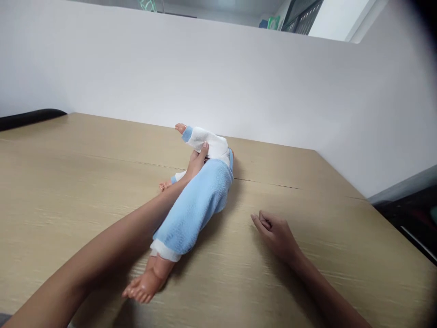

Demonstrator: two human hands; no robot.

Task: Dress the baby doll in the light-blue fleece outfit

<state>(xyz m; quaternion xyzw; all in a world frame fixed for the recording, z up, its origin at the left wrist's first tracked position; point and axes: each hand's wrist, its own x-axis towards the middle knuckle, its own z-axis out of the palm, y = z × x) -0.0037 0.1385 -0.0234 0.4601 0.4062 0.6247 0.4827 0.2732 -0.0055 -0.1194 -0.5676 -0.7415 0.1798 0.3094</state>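
A baby doll [194,205] lies on the wooden table [85,182], dressed in light blue fleece trousers and a white top with blue cuffs. Its bare feet [143,284] point toward me and one sleeved arm [201,136] sticks up. My left hand [196,164] is closed around the doll's upper body near that raised sleeve. To the right of the doll, my right hand [275,232] rests on the table with its fingers loosely curled and nothing in them. The doll's head is hidden behind its body.
A white partition wall [239,82] stands along the table's far and right edges. A dark curved object [30,116] sits at the far left edge. Dark furniture [409,218] lies beyond the table's right corner.
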